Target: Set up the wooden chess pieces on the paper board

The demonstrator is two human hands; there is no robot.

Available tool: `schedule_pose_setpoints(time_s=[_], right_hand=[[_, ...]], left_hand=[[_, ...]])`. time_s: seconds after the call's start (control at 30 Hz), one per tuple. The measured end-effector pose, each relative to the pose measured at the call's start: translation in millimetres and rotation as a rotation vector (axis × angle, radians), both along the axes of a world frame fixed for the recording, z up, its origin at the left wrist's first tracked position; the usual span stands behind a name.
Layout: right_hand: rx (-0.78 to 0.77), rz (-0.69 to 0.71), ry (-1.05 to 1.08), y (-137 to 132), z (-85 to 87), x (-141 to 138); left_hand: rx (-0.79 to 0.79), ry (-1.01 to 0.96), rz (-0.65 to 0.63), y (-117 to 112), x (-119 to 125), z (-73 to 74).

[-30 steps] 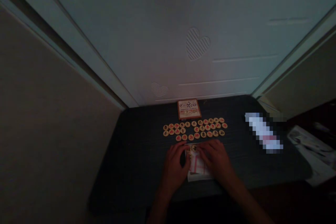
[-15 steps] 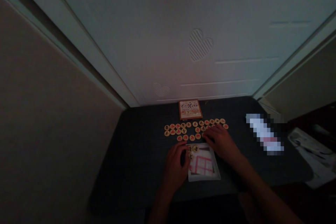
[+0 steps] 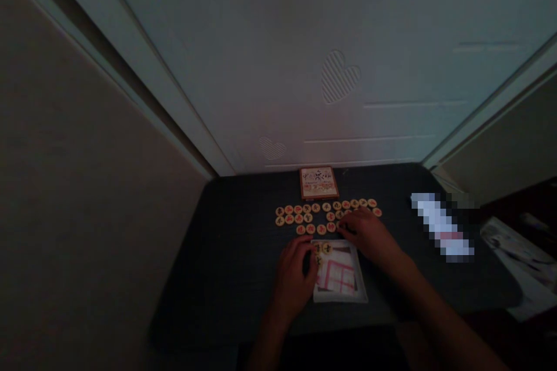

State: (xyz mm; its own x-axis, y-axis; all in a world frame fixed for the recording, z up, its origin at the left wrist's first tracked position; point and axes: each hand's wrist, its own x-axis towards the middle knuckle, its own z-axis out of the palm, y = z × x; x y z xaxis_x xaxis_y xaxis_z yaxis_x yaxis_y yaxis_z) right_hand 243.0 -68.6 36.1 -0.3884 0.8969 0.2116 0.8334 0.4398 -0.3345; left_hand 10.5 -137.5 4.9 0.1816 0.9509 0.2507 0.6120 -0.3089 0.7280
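On the dark counter [image 3: 217, 301]: xiangqi pieces [image 3: 321, 229], round wooden discs marked with red or black characters, lie flat in three loose rows across the middle, the rows broken by gaps and partly hidden at the right by a hand.

Left hand [image 3: 292, 278]: rests low at the left edge of the card, fingers curled, fingertips just beside the small group of pieces there. The light is too dim to tell whether it grips anything.

Right hand [image 3: 368, 237]: lies flat and reaches forward, fingers [image 3: 346, 221] stretched out and close together, their tips at the near end of the rows and touching or just over the pieces. No piece shows between them, but the dimness leaves any grip uncertain.

Card: a white-edged card [image 3: 338, 275] printed with a red grid lies square on the counter between the hands, with three pieces [image 3: 322, 250] on its near-left corner area, close together.

Box: a small wood-framed box [image 3: 319, 182] with a printed lid lies at the far side of the counter, just beyond the rows.

Surroundings: a white door [image 3: 338, 76] with embossed hearts stands behind the counter, a blurred, pixelated object [image 3: 441, 226] lies at the counter's right side, and printed paper [image 3: 513, 255] shows beyond that edge.
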Motion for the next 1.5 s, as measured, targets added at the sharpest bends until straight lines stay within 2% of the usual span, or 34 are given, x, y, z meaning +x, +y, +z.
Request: schedule_pose_setpoints(time_s=[0.23, 0.43, 0.6, 0.7, 0.9, 1.27, 1.5], right_hand=[[-0.017, -0.061, -0.004, 1.6, -5.0, -0.6], [-0.022, -0.083, 0.133, -5.8, 10.8, -3.0], [-0.036, -0.106, 0.281, -28.2, 18.6, 10.4], [-0.050, -0.154, 0.278, -46.8, 9.6, 28.9], [-0.131, -0.244, 0.214, -74.5, -18.9, 57.4], [-0.156, -0.245, 0.258, -77.8, -35.9, 65.5], [-0.116, -0.276, 0.275, -80.5, -45.6, 70.6]], left_hand=[[0.018, 0.001, 0.006, 0.0, 0.9, 0.5], [0.021, 0.027, 0.010, -0.6, 1.1, 0.8], [0.025, 0.027, 0.027, -0.8, 2.1, -0.8], [0.025, 0.024, 0.036, -0.9, 2.4, -1.6], [0.031, 0.040, 0.042, 0.2, 2.0, -3.0], [0.014, 0.021, 0.038, 0.2, 3.2, -2.3], [0.005, 0.045, 0.050, 0.9, 4.2, -1.3]])
